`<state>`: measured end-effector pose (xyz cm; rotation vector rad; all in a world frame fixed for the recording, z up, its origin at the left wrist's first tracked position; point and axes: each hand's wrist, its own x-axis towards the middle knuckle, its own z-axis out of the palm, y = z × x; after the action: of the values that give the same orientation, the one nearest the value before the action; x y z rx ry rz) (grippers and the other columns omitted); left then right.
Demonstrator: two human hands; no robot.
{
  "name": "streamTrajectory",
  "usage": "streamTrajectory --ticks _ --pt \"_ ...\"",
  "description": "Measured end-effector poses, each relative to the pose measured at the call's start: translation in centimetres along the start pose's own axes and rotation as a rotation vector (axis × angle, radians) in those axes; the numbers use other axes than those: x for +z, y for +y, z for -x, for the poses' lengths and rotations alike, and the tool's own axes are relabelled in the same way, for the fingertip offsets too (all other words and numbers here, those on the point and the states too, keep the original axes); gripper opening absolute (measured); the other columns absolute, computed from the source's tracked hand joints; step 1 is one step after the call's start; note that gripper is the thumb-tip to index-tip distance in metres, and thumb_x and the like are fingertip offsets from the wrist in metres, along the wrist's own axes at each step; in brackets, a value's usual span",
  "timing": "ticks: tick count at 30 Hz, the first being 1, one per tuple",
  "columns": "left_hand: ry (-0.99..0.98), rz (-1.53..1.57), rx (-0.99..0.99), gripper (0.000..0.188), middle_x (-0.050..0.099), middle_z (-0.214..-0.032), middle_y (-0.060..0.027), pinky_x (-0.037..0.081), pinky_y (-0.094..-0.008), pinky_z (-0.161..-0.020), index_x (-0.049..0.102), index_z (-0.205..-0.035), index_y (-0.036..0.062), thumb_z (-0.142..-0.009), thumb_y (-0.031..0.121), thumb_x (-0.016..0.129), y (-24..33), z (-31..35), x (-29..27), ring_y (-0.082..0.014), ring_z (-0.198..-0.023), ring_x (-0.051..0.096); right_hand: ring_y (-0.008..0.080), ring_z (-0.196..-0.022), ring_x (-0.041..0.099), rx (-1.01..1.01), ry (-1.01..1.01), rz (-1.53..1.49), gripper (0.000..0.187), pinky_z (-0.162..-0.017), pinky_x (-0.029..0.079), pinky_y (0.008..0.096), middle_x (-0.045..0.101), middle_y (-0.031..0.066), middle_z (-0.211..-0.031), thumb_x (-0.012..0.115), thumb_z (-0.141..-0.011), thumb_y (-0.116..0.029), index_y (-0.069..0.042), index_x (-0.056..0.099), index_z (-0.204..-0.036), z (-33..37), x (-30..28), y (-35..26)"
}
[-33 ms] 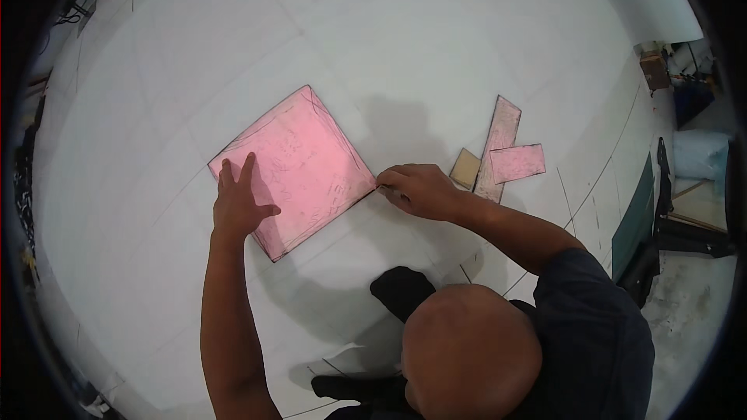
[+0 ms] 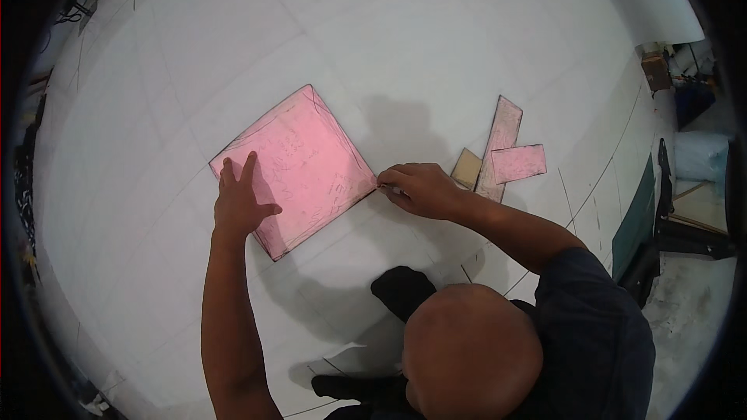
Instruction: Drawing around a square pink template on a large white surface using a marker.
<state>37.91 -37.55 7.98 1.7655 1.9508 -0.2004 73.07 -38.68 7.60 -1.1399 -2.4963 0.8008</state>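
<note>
A pink square board, scuffed and with dark lines along its edges, lies turned cornerwise on a large white sheet. Spread over the board's left part, my left hand presses flat with its fingers apart. At the board's right corner, my right hand pinches a slim pen-like thing, its tip at that corner and most of it hidden by the fingers. Right of that hand lie a long pink strip, a small pink rectangle overlapping it, and a small tan piece.
One black-covered foot is on the sheet below the board, another nearer the lower edge. Dark lines cross the white surface at the right. A green panel and assorted items stand along the right rim, with cables at the far left.
</note>
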Motion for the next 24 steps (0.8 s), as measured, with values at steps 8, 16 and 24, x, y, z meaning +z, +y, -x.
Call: streamTrajectory --ticks 8,16,24 --pt "0.002 -0.022 0.032 0.121 0.019 -0.160 -0.0292 0.049 -0.0502 -0.104 0.026 -0.158 0.0236 -0.059 0.028 0.095 -0.1 0.1 0.0 -0.0447 -0.145 0.032 0.0317 -0.083 0.068 0.101 -0.073 -0.027 0.018 -0.071 0.053 0.0455 0.068 0.0099 -0.089 0.061 -0.096 -0.024 -0.008 0.061 -0.104 -2.1 0.2 0.8" --pt "0.002 -0.034 0.023 0.120 0.020 -0.160 -0.0307 0.049 -0.0519 -0.104 0.026 -0.158 0.0242 -0.059 0.028 0.095 -0.2 0.3 -0.2 -0.0479 -0.145 0.030 0.0338 -0.081 0.066 0.106 0.022 -0.058 0.025 -0.072 0.050 0.0469 0.067 0.0129 -0.085 0.058 -0.099 -0.030 -0.005 0.059 -0.099 -12.5 -0.7 2.8" --pt "0.017 -0.022 0.040 0.119 0.020 -0.158 -0.0327 0.048 -0.0524 -0.105 0.026 -0.157 0.0228 -0.060 0.023 0.095 0.1 0.4 -0.1 -0.0504 -0.144 0.030 0.0324 -0.087 0.068 0.135 0.069 -0.049 0.031 -0.077 0.052 0.0448 0.070 0.0129 -0.094 0.057 -0.100 -0.035 -0.005 0.062 -0.103 -20.6 -1.2 4.4"
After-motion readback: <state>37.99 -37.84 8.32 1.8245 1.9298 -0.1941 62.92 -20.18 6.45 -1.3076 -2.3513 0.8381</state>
